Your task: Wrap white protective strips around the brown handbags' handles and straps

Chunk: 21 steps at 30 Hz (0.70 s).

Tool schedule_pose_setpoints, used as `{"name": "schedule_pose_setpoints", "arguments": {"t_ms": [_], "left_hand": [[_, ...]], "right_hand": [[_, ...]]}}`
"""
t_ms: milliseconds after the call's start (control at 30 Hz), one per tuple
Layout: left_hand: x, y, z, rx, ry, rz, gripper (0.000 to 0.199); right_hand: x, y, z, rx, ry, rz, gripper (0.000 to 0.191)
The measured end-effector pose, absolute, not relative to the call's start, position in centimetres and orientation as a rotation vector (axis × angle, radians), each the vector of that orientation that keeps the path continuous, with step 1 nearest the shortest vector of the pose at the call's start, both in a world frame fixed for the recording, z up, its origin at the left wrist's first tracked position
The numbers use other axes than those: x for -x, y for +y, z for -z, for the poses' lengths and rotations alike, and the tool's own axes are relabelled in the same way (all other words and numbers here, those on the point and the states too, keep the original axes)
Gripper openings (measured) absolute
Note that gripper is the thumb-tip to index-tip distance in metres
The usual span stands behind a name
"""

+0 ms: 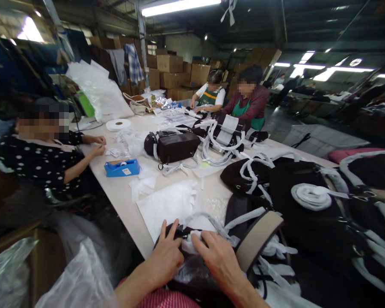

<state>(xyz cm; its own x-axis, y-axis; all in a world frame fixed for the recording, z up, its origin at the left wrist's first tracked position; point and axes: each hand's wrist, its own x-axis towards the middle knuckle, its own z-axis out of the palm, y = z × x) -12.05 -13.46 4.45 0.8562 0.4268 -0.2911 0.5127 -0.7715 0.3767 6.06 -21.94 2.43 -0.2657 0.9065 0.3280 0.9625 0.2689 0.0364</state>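
A dark bag [195, 273] lies on the near edge of the table, right in front of me. My left hand [168, 250] rests on its left side, with two fingers stretched out and apart near the bag's upper edge. White wrapping [188, 244] is bunched at the top of the bag between my hands. My right hand [216, 252] has its fingers bent onto this wrapping; the fingertips are partly hidden. Behind the bag lies a stack of white sheets [167, 205]. A beige strap or panel [259, 239] stands just right of my right hand.
Dark bags with white-wrapped straps [308, 214] pile up on the right; another bag [178, 145] stands mid-table. A blue tape dispenser [122, 168] and a white roll [118, 124] are on the left. One co-worker sits left, two work across the table. Clear plastic [80, 278] lies lower left.
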Motion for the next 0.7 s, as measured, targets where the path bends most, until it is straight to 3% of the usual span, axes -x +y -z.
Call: {"name": "schedule_pose_setpoints", "arguments": {"t_ms": [200, 300, 400, 600, 700], "left_hand": [[11.9, -13.1, -4.2, -2.582, 0.686, 0.287, 0.013], [11.7, -13.0, -4.7, -2.598, 0.714, 0.325, 0.024], [11.7, -12.8, -5.5, -2.619, 0.682, 0.384, 0.031], [12.0, -12.0, -5.3, -2.626, 0.615, 0.479, 0.02], [12.0, -11.8, -4.5, -2.647, 0.636, 0.445, 0.018]], "right_hand": [[-6.3, -20.9, -0.9, 1.889, -2.55, 0.151, 0.011], [-5.2, -20.3, -0.8, 1.638, -2.604, 0.179, 0.005], [-3.9, -20.1, -0.7, 1.478, -2.585, 0.109, 0.013], [-5.1, -21.4, 0.9, 2.072, -2.412, -0.175, 0.05], [-6.3, -22.6, -0.1, 2.222, -2.312, -0.37, 0.055]]}}
